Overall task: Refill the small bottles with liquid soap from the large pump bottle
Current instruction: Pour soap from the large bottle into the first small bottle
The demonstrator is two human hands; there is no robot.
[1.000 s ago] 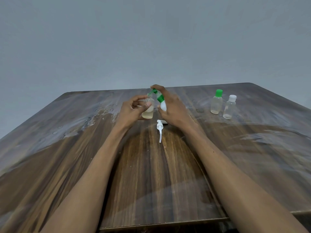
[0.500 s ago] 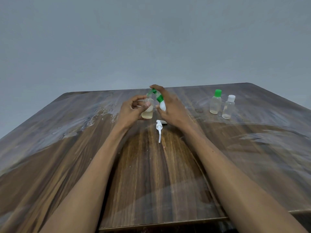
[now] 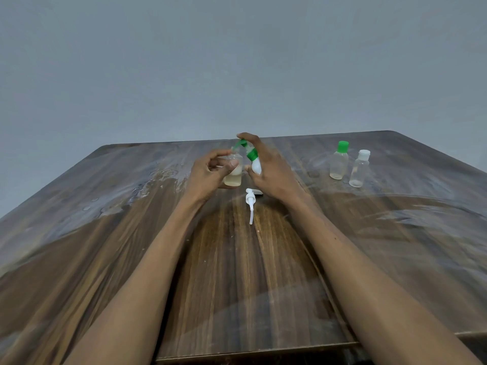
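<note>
A plain grey-blue wall (image 3: 237,61) fills the whole upper part of the view, bare and evenly lit. Below it lies a dark wood-grain tabletop (image 3: 237,272) with rounded far corners. Its surface is glossy, with pale, hazy reflections and wet-looking smears spread over its left, far and right parts. The near edge shows as a thin lighter band.
</note>
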